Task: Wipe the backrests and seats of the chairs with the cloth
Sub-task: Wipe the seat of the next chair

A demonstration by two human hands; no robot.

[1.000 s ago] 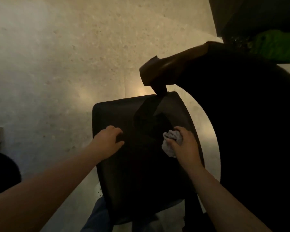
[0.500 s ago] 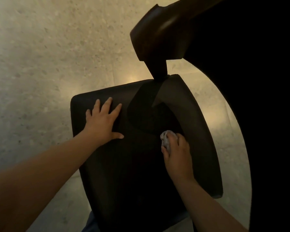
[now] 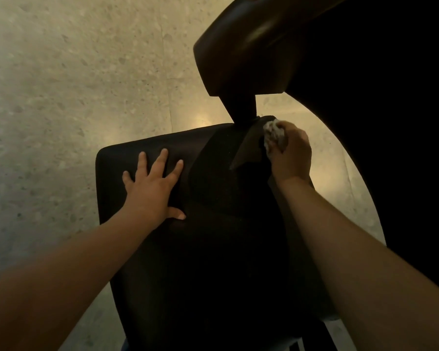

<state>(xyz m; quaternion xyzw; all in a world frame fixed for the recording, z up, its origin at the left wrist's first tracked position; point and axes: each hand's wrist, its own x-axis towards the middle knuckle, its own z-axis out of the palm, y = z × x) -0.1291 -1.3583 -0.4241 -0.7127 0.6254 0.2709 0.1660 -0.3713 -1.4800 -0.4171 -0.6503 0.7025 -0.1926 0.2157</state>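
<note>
- Moved since the earlier frame: the right hand (image 3: 290,154) and the cloth (image 3: 273,135) have gone from the middle of the backrest (image 3: 213,249) up to its top right corner. The left hand (image 3: 153,188) has stayed spread on the panel.
- Right hand: its fingers are curled tight round the bunched pale cloth. The wad is pressed against the top edge of the backrest, just beside the stem (image 3: 242,107). Bunching probably gives a firm pad for working into that corner.
- Left hand: one, lying flat on the upper left of the backrest with its fingers (image 3: 161,158) straight and fanned, holding nothing. Judged purpose: to brace the panel so it does not swing or tilt under the wiping pressure.
- Backrest: one dark padded panel, seen from above and behind, with a darker angular section running down from the stem.
- Headrest (image 3: 246,54): one curved, glossy brown piece, carried above the backrest on the single stem. The cloth is not touching it.
- Cloth: one, small and light grey-white, mostly enclosed by the hand.
- Chairs: one is plainly in view. The seat is hidden below the backrest. A large dark mass (image 3: 390,122) at right is too dim to identify.
- Floor (image 3: 74,84): pale, speckled, with a warm glare patch beyond the top edge of the backrest.
</note>
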